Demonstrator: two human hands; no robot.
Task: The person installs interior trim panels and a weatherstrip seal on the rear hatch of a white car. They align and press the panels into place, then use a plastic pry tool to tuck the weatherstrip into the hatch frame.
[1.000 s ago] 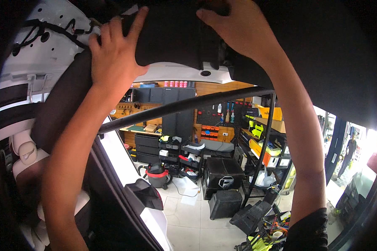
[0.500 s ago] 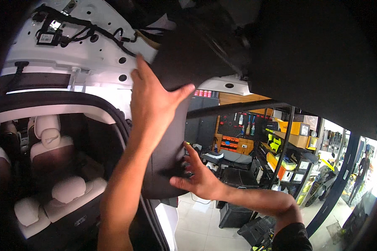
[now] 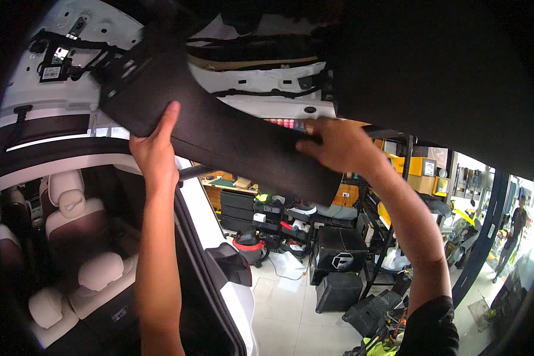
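Note:
A long, curved black trim panel hangs in front of me below the raised white tailgate of a car. Its broad end points to the upper left, and its narrower end slopes down to the right. My left hand grips the lower edge near the broad end, thumb on the face and fingers hidden behind. At the narrower end, my right hand is closed over the upper edge. A wiring harness with a small black module runs along the bare tailgate metal.
Rear seats with pale headrests lie inside the car at left. Black cases, a red-and-black vacuum and loose gear stand on the tiled floor. Shelving with yellow boxes is at right; another person stands far right.
The panel has turned from upright to a slant across my view, baring more tailgate metal. My left hand moved down and left; my right hand rose to the right and closed on the panel.

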